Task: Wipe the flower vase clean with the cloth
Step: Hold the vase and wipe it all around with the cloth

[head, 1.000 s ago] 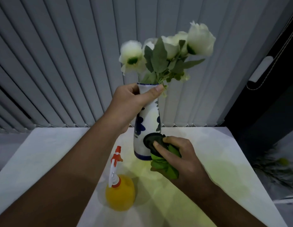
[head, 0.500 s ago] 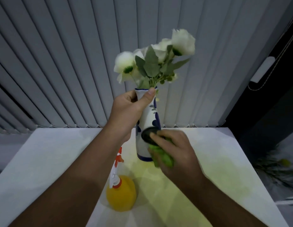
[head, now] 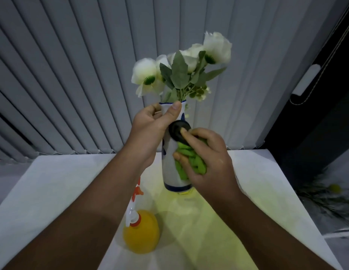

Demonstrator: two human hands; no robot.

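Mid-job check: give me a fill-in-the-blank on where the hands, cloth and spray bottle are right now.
1. The left hand grips the vase near its ____.
2. The right hand presses a ____ cloth against the vase.
3. The spray bottle on the table holds ____ liquid.
4. The flowers in the vase are ____.

Missing words: rim; green; yellow; white
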